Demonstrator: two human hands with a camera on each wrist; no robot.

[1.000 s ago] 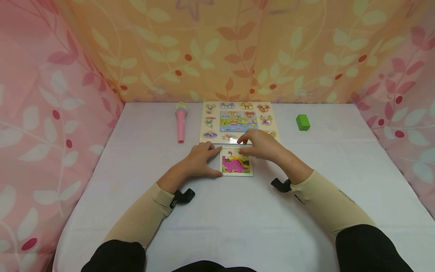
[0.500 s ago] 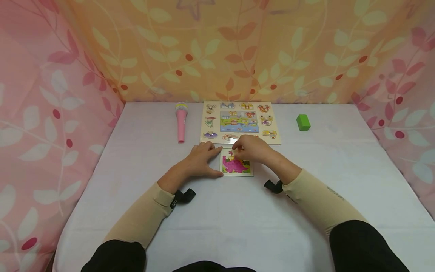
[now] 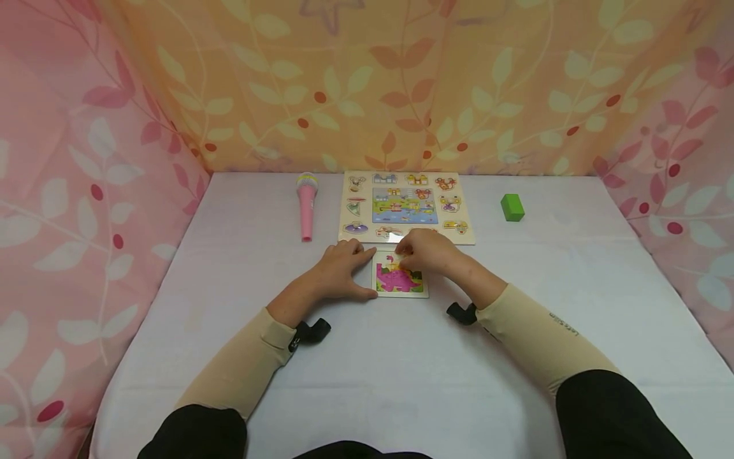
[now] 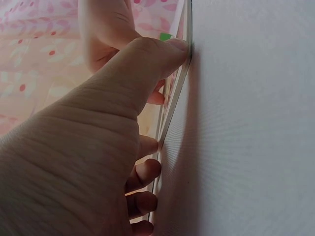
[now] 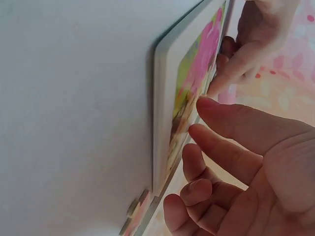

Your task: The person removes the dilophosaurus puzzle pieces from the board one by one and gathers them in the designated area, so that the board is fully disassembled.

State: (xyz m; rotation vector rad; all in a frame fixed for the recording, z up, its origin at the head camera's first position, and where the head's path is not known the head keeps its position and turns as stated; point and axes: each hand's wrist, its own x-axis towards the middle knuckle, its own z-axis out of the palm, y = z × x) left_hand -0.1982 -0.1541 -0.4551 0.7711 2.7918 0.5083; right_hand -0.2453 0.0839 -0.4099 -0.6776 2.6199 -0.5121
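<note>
A small square dinosaur puzzle with a white frame lies flat, its pink dinosaur also visible in the right wrist view. My left hand holds its left side, thumb at the near corner and index finger at the far corner. Over the puzzle's far right part is my right hand. Its thumb and index finger pinch at a piece on the picture, mostly hidden by the fingertips; the other fingers are curled.
A larger wooden puzzle board lies just behind the small one. To its left is a pink toy microphone; a green block stands to the right. Patterned cloth rises behind the white table.
My right hand has moved left and slightly nearer, from the puzzle's far right corner to over its picture, then barely shifted. The left hand has stayed in place.
</note>
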